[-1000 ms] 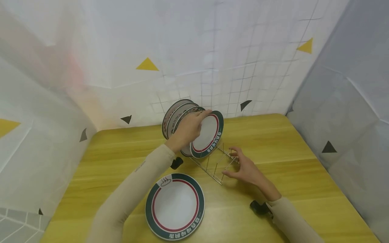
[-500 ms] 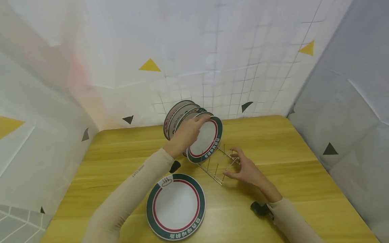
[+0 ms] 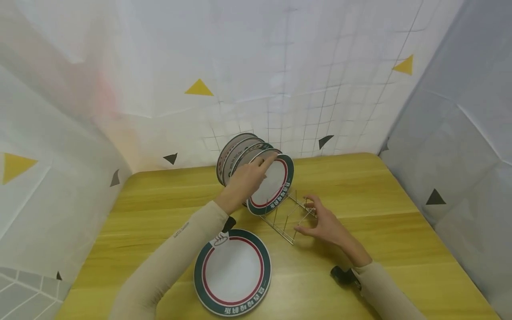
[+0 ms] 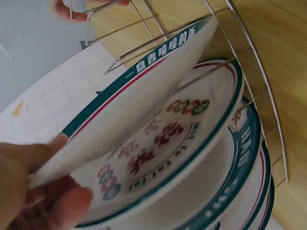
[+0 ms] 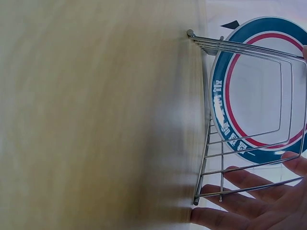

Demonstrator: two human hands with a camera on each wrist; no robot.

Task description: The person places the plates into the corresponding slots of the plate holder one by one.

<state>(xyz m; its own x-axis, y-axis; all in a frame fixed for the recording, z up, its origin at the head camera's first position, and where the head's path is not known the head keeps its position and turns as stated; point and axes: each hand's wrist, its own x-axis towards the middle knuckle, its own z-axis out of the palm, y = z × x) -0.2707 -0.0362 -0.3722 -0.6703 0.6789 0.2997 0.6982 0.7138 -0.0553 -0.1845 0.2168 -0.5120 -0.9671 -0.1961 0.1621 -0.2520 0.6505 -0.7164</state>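
Note:
My left hand grips the upper rim of a white plate with a green edge and red ring. That plate stands tilted in a wire dish rack, in front of several upright plates. Seen from the left wrist, thumb and fingers pinch its rim, and it leans apart from the patterned plate behind. My right hand holds the near right end of the rack, thumb and fingers about its wires. In the right wrist view, fingers lie against the wire hoops.
A similar plate lies flat on the wooden table, in front of the rack and near the left forearm. White sheeting walls the table at the back and sides. Bare rack slots lie between the held plate and my right hand.
My left hand has brought the held plate slightly down and nearer, apart from the plates behind it. Over the last half second it barely moves. The right hand stays on the rack.

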